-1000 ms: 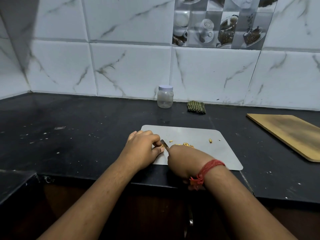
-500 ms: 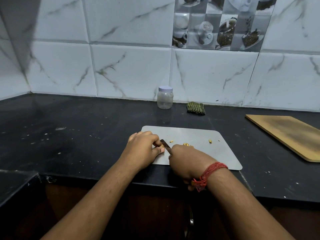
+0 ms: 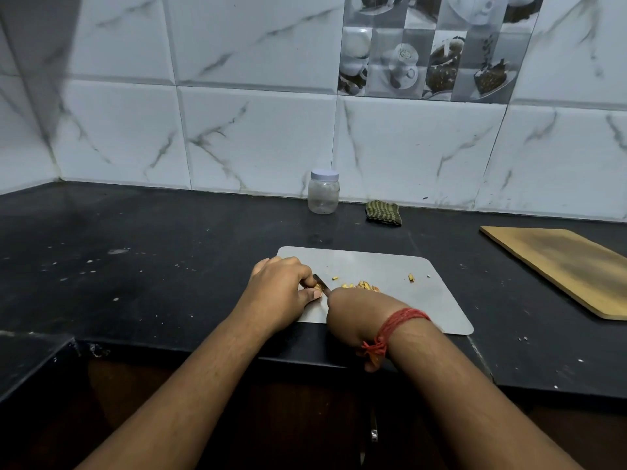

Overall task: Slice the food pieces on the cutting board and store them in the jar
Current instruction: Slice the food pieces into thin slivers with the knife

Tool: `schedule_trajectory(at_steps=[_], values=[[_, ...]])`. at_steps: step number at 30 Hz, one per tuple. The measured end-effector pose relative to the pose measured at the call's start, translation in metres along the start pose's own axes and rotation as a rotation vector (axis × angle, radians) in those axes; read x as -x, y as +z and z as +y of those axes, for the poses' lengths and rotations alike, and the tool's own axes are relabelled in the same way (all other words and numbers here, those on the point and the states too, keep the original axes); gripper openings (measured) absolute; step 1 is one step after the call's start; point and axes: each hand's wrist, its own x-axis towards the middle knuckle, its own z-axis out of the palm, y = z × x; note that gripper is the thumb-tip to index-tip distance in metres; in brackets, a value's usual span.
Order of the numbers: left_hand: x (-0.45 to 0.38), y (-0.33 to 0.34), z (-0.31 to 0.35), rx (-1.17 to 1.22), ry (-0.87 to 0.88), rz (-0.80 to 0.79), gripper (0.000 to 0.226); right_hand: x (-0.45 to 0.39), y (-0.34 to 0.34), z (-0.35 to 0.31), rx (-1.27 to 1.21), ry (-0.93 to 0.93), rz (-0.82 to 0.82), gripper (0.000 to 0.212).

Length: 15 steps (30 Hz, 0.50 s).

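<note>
Slicing underway: left hand [image 3: 283,290] pinching food piece [image 3: 318,286], right hand [image 3: 356,312] gripping knife [image 3: 321,284]; next, another cut; jar [image 3: 323,192] lidded.

Both forearms are bare, no sleeves showing. Only thing worn is a red braided thread wristband [image 3: 397,326] on the right wrist. Its knotted ends hang loose.

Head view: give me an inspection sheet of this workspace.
Surface: black stone counter, pale specks.
Job's things: grey cutting board with yellow food pieces; clear plastic jar, white lid on, by the wall.
Clutter: striped green cloth; wooden board.
Hands: left hand pinches a piece; right hand grips a knife.
Cables: nothing seen.
Surroundings: white marble-look wall tiles.
</note>
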Motion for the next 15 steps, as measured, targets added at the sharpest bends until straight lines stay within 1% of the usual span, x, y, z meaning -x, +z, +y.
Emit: schedule_trajectory(at_steps=[3, 5, 6, 8, 9, 11, 12, 13, 15], values=[[0.0, 0.0, 0.0, -0.015, 0.003, -0.005, 0.011, -0.006, 0.0, 0.001, 0.123, -0.062, -0.075, 0.037], [0.0, 0.0, 0.001, -0.022, 0.004, -0.008, 0.011, -0.011, 0.001, 0.005, 0.178, -0.1, -0.074, 0.033], [0.0, -0.001, 0.002, -0.024, 0.006, -0.007, 0.01, -0.015, 0.002, 0.008, 0.156, -0.097, -0.046, 0.028], [0.0, -0.002, 0.003, -0.03, 0.007, -0.005, 0.009, -0.027, 0.006, 0.011, 0.049, -0.027, -0.059, 0.019], [0.001, -0.003, 0.004, -0.031, 0.005, -0.008, 0.008, -0.035, 0.011, 0.013, -0.019, 0.018, -0.054, 0.02], [0.003, -0.004, 0.005, -0.025, 0.0, -0.006, 0.007, -0.039, 0.015, 0.017, 0.034, -0.014, 0.0, 0.027], [0.004, -0.005, 0.006, -0.024, -0.005, -0.003, 0.009, -0.036, 0.015, 0.017, 0.033, -0.054, 0.015, 0.026], [0.005, -0.006, 0.006, -0.029, -0.012, -0.001, 0.011, -0.031, 0.014, 0.016, 0.003, -0.081, 0.013, 0.023], [0.005, -0.007, 0.007, -0.054, -0.028, -0.011, 0.015, -0.023, 0.01, 0.009, -0.07, -0.013, -0.048, 0.014]])
